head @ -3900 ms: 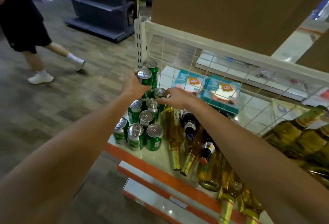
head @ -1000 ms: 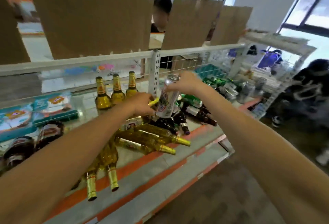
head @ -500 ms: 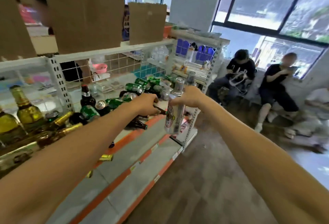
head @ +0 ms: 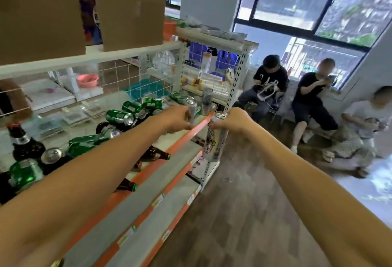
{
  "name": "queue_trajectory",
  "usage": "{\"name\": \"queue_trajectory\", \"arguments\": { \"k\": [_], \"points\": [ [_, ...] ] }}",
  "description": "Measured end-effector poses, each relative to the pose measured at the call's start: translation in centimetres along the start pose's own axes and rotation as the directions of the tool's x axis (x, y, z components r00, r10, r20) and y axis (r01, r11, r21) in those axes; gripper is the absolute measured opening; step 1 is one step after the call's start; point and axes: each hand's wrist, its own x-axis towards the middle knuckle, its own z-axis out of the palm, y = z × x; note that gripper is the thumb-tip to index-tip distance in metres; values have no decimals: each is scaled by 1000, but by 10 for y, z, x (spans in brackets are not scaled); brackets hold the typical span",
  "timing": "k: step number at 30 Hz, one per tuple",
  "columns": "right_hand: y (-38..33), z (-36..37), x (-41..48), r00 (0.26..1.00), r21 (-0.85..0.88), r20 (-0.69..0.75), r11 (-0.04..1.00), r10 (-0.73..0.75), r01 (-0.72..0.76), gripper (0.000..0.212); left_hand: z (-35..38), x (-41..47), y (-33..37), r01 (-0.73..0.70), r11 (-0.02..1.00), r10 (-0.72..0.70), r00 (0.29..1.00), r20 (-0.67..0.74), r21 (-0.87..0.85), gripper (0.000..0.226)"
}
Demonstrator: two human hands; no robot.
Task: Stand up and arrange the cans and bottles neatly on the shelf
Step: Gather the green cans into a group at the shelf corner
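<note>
My right hand (head: 232, 121) grips the top of a tall white can (head: 215, 139) with red lettering, held upright off the right end of the shelf (head: 182, 137). My left hand (head: 176, 119) is curled around a silver can (head: 192, 107) standing near the shelf's right end. Another tall silver can (head: 206, 100) stands just behind. Several green cans (head: 123, 116) lie tipped over on the shelf. Dark bottles (head: 154, 154) lie on their sides near the orange front edge, and one dark bottle (head: 23, 143) stands upright at the left.
Cardboard panels (head: 129, 12) stand on the upper shelf. A wire grid (head: 127, 73) backs the shelf, with a pink bowl (head: 87, 80) behind it. Three people (head: 269, 84) sit by the window on the right. Wooden floor (head: 244, 203) lies below.
The view has swung right along the shelf. My right hand carried the white can toward the shelf's right end. My left hand has reached forward and taken hold of a silver can.
</note>
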Motion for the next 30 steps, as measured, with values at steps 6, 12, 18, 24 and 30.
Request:
{"name": "queue_trajectory", "arguments": {
  "k": [6,12,18,24,30],
  "points": [
    [0,-11,107,998,-35,39,998,-58,59,45,-24,115,-21,24,999,-24,999,-21,-41,47],
    [-20,28,195,971,-22,124,978,-204,208,66,-24,173,-59,140,989,-141,990,-10,-49,37],
    [-44,86,230,912,-39,288,948,-293,317,53,-16,188,-93,241,970,-241,970,-37,-22,44],
    [-44,126,240,815,-71,384,866,-434,494,58,-11,189,-107,399,917,-397,916,-59,20,42],
    [-42,139,247,779,-101,394,820,-487,564,53,-3,189,-101,485,875,-482,872,-87,7,48]
  ]
}}
